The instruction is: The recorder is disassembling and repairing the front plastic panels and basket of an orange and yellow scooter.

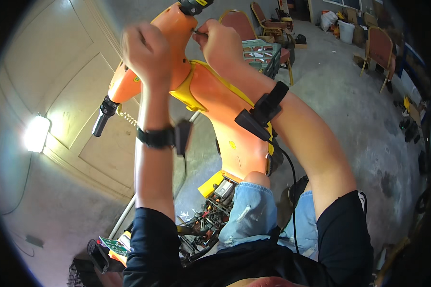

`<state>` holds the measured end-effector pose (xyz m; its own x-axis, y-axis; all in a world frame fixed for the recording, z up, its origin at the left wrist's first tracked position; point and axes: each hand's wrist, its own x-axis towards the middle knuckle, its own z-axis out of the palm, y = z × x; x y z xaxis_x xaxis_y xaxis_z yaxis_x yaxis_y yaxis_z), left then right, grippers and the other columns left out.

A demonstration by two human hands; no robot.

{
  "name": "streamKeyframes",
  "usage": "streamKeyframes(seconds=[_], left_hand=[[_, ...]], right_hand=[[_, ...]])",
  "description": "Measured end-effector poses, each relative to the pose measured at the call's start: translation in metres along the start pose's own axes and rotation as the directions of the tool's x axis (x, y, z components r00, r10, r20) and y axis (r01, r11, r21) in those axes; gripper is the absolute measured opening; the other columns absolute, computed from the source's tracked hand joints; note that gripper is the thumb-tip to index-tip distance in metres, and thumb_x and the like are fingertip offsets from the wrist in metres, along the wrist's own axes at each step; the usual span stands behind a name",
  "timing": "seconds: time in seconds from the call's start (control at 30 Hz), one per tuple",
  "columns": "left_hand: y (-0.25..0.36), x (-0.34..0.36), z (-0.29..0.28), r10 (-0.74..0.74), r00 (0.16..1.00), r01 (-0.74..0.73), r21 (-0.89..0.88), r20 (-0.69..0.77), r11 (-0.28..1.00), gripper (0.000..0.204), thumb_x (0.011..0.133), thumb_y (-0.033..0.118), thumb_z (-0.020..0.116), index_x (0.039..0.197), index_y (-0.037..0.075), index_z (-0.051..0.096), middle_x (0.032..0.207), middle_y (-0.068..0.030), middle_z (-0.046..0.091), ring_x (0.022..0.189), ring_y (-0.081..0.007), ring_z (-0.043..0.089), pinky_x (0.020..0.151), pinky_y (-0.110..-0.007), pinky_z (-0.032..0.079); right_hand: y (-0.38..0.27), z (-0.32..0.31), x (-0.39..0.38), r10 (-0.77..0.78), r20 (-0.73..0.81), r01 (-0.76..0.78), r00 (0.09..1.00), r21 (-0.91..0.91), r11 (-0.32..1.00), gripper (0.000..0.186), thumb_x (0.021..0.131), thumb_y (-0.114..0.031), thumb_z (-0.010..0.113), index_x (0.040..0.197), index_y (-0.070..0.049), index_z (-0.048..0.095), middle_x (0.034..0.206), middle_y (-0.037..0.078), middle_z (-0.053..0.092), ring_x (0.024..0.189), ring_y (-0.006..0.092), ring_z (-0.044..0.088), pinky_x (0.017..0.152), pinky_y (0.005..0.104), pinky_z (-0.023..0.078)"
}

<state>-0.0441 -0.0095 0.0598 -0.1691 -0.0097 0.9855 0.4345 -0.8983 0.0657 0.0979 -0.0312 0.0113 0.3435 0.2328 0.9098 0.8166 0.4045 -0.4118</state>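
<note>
Working remotely, I have an orange scooter body (227,126) running down the middle of the frame, its handlebar cover (178,36) upper centre-left, long axis slanting from lower left up to the top edge. Left hand (146,52) is curled in front of the cover, on what, if anything, I cannot tell; right hand (221,45), nearer the cover's right edge, is pinched on a small dark piece (199,33), which lies roughly sideways, tip toward the cover at its left. Yellow oval sticker (232,145) mid-frame: too small for me to read.
</note>
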Motion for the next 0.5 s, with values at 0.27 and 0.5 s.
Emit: streamKeyframes(seconds=[0.27, 0.5], left_hand=[[0.004, -0.076, 0.044, -0.631, 0.540, 0.842, -0.372, 0.557, 0.391, 0.027, 0.100, 0.022, 0.059, 0.112, -0.001, 0.068, 0.099, -0.0085, 0.069, 0.092, -0.0171, 0.065, 0.082, -0.030, 0.051], [-0.006, -0.080, 0.074, -0.489, 0.514, 0.740, -0.653, 0.705, -0.163, 0.022, 0.104, 0.017, 0.059, 0.122, 0.004, 0.061, 0.114, -0.0068, 0.069, 0.105, -0.0173, 0.067, 0.095, -0.032, 0.054]], right_hand=[[0.002, -0.004, 0.002, -0.072, 0.099, 0.081, 0.992, -0.091, 0.993, 0.022, 0.092, -0.014, 0.066, 0.109, 0.001, 0.062, 0.084, 0.022, 0.072, 0.083, 0.0431, 0.071, 0.074, 0.0521, 0.055], [0.007, 0.000, 0.005, -0.066, 0.191, 0.097, 0.979, -0.160, 0.982, 0.034, 0.095, -0.011, 0.056, 0.126, 0.000, 0.048, 0.087, 0.027, 0.071, 0.083, 0.0474, 0.071, 0.073, 0.0551, 0.057]])
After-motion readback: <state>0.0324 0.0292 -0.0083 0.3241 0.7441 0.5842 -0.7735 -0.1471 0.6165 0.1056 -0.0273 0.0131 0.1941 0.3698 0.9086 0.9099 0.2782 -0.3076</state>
